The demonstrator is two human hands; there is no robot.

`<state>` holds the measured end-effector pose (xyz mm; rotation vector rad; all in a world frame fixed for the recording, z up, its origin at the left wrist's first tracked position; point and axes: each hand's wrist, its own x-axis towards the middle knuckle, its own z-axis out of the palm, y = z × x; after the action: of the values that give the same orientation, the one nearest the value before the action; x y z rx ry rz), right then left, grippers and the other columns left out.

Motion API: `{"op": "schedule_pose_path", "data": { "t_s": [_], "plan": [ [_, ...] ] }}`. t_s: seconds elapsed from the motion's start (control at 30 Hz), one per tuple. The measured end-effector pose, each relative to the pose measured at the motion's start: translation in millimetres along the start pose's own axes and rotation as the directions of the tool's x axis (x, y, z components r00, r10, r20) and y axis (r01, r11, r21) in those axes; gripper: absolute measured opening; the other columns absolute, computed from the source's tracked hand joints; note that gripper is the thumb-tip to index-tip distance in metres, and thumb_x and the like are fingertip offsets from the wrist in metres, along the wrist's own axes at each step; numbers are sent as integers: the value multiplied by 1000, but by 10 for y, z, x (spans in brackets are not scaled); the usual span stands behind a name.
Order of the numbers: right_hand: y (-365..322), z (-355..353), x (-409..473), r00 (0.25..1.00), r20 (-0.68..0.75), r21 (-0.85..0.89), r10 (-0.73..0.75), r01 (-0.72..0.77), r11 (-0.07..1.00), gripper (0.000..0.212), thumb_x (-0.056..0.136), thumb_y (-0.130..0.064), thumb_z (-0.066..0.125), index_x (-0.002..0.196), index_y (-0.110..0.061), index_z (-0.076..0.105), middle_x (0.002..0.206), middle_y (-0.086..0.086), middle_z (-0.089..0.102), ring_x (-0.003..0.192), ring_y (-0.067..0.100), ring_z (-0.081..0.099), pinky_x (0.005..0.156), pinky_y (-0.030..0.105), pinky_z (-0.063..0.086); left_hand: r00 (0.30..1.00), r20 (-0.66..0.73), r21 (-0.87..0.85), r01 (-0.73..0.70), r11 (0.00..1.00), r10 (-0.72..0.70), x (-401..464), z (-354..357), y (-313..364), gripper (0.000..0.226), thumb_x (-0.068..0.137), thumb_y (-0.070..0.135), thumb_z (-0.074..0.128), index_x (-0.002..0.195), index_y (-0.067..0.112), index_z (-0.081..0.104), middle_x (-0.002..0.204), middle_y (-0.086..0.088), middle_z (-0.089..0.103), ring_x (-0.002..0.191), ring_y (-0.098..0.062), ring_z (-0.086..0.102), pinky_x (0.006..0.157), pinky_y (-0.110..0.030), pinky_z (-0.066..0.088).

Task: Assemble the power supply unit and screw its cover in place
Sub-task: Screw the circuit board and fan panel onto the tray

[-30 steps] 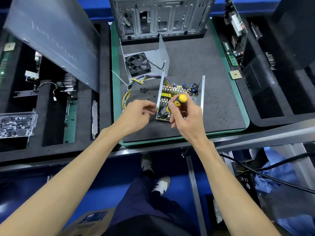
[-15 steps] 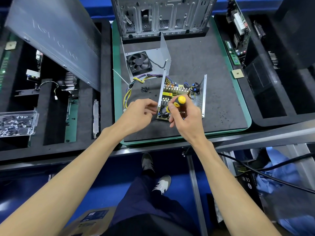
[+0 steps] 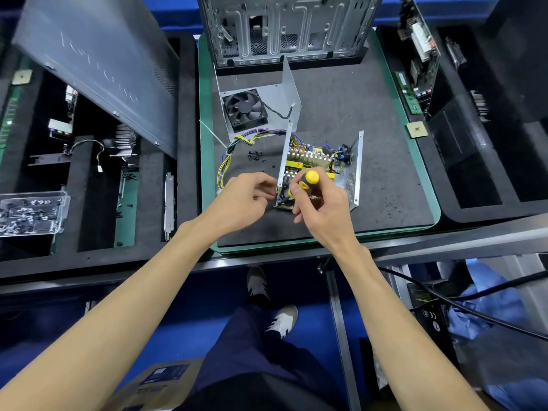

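Observation:
The open power supply base (image 3: pixel 354 176) lies on the dark mat, its yellow circuit board (image 3: pixel 308 161) exposed between two upright metal walls. My right hand (image 3: pixel 320 209) grips a yellow-and-black screwdriver (image 3: pixel 310 179) held upright over the board's near left corner; its tip is hidden. My left hand (image 3: pixel 246 200) sits just left of the base's left wall (image 3: pixel 284 155), fingers curled at the wall's near end. The grey cover with its black fan (image 3: pixel 244 109) stands behind. A few loose black screws (image 3: pixel 255 155) lie beside the yellow and purple cable bundle (image 3: pixel 237 143).
A computer case frame (image 3: pixel 284 28) stands at the mat's far edge. A grey side panel (image 3: pixel 98 69) leans at the left. A clear box of screws (image 3: pixel 29 213) sits far left. Foam trays on both sides hold boards and a CPU (image 3: pixel 416 130).
Both hands stay at the board's near left corner with the screwdriver; only slight shifts of the fingers and the camera show.

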<state>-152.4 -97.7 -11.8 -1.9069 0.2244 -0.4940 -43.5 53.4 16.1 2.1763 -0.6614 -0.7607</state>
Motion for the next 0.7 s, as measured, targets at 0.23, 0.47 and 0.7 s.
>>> {"op": "schedule_pose_path", "data": {
  "t_s": [0.23, 0.47, 0.7],
  "plan": [
    [9, 58, -55, 998, 28, -34, -60, 61, 998, 14, 101, -33, 65, 100, -23, 56, 69, 6, 61, 56, 21, 67, 49, 45, 57, 1000, 18, 7, -5, 1000, 5, -7, -19, -7, 55, 84, -13, 40, 130, 8, 63, 116, -7, 73, 107, -11, 71, 99, -36, 55],
    [-68, 106, 64, 993, 27, -181, -114, 117, 976, 45, 92, -32, 78, 79, -12, 40, 58, 10, 51, 51, 26, 51, 46, 39, 43, 1000, -3, 81, -28, 996, 28, -34, -49, 33, 50, 86, -10, 42, 123, 13, 68, 106, -2, 75, 89, 2, 68, 93, -37, 56],
    [-118, 68, 241, 983, 36, -195, -181, 185, 963, 48, 89, -23, 83, 77, -19, 36, 57, -6, 36, 56, 8, 32, 50, 15, 27, 894, -356, 104, -252, 962, 272, -225, -323, 472, 32, 102, 40, 44, 88, 18, 63, 66, 2, 60, 62, -13, 53, 59, -31, 43]
  ]
}}
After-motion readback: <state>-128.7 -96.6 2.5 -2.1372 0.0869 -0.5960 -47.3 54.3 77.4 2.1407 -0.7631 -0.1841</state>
